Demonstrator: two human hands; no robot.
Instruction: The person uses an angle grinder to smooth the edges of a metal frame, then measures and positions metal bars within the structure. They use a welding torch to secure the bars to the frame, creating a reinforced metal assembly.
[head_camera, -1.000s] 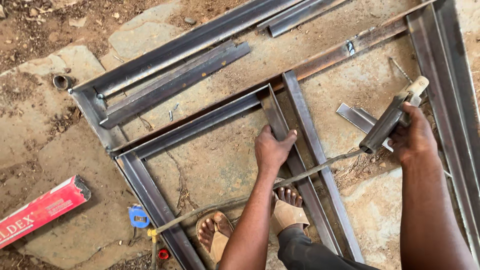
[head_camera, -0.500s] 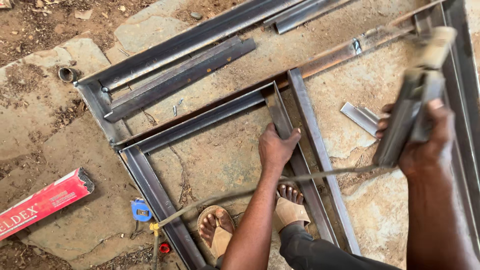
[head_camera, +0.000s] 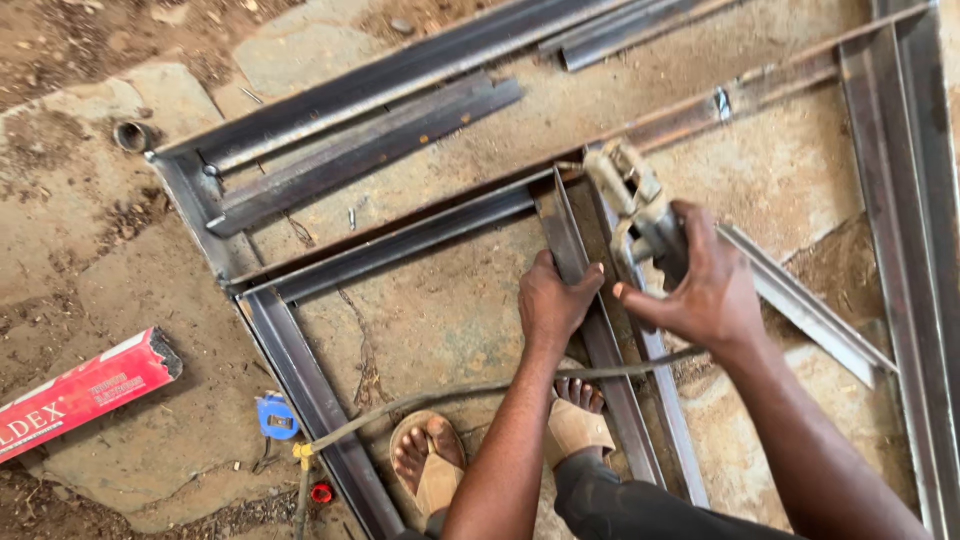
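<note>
My left hand (head_camera: 553, 300) grips the upright steel angle bar (head_camera: 583, 300) of a metal frame (head_camera: 300, 370) lying on the stone ground. My right hand (head_camera: 700, 285) holds a grey metal hammer-like tool (head_camera: 630, 200), its head close to the frame's inner corner where the upright bar meets a horizontal angle bar (head_camera: 400, 245). A thin cable (head_camera: 470, 392) runs under my forearms across the frame.
More steel bars (head_camera: 380, 110) lie at the top, and long bars (head_camera: 915, 200) run down the right. A loose angle piece (head_camera: 810, 305) sits right of my hand. A red box (head_camera: 85, 388) lies left. A blue tape measure (head_camera: 277, 415) is by my sandalled feet (head_camera: 430, 470).
My right hand swung the tool from the right, up, then left and down onto the frame's inner corner. The left hand stayed gripping the upright bar.
</note>
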